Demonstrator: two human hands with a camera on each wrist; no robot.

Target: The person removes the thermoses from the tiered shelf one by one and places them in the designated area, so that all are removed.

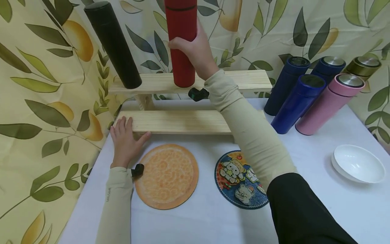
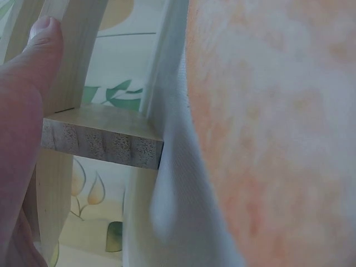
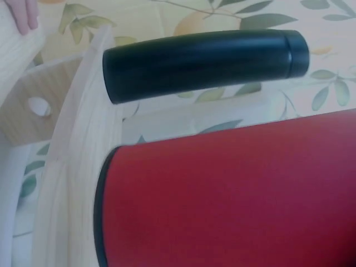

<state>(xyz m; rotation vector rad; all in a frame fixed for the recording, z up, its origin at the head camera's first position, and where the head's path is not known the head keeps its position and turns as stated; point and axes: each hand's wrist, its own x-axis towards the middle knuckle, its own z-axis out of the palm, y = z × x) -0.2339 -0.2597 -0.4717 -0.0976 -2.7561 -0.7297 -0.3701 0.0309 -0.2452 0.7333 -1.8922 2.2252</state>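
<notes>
Nearest me on the table (image 1: 198, 225), the orange mat (image 1: 166, 176) lies beside the left wrist and the cartoon mat (image 1: 239, 181) sits partly hidden by the right forearm; I'd expect little trouble from either, while the white bowl (image 1: 358, 164) near the right edge would suffer only from a wild elbow. Beyond them the left hand (image 1: 125, 145) spreads its fingers over the left end of the lower shelf (image 1: 179, 122), and leaning on that corner could tilt or skid the stand. Off the shelf's right end, the blue bottle (image 1: 297, 106) could topple if the forearm swung out carelessly. Farther back, the right hand (image 1: 199, 51) grips the red bottle (image 1: 181, 28) by its middle, its base at the upper shelf (image 1: 155, 82), close behind the front edge; I cannot tell whether it bears weight there. My chief worry is letting go too soon: a base overhanging that edge could tip forward, and a leftward drift could knock the black bottle (image 1: 114, 47) standing near the left end
</notes>
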